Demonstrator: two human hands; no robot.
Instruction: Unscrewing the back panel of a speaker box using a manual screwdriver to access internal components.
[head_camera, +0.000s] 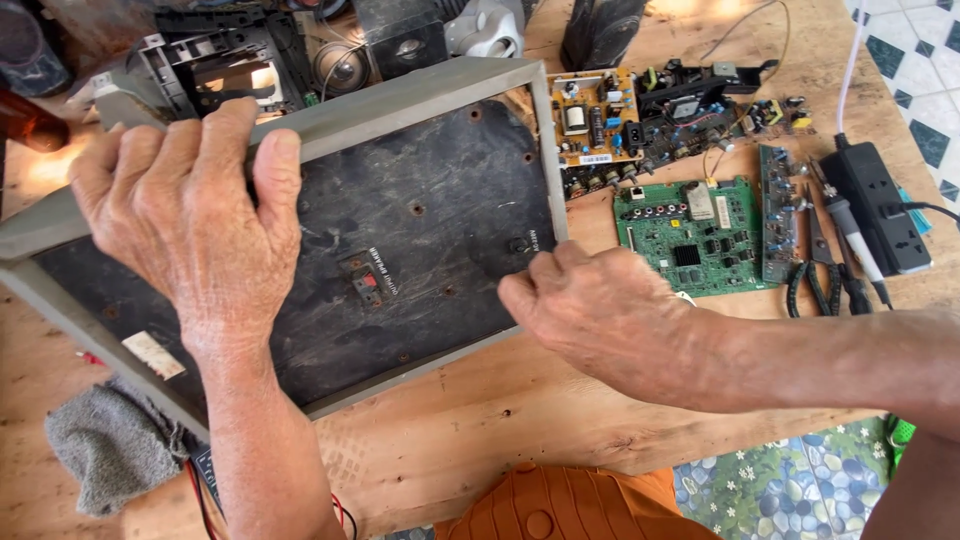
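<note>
A large speaker cabinet (420, 200) with a grey frame and a worn black back panel lies tilted on the wooden table (470, 420). My left hand (190, 220) grips the cabinet's upper left frame edge, fingers curled over it. My right hand (590, 310) rests at the panel's lower right corner, fingertips pinched against the panel near the frame; whether they hold something small I cannot tell. A small terminal block with a red tab (365, 283) sits in the middle of the panel.
A green circuit board (690, 235), an orange-brown board (595, 115) and a narrow board (775, 210) lie to the right. Pliers (815, 275), a soldering iron (850, 225) and a black power strip (885, 205) sit beyond. A grey rag (110, 450) lies front left. Electronics parts crowd the far edge.
</note>
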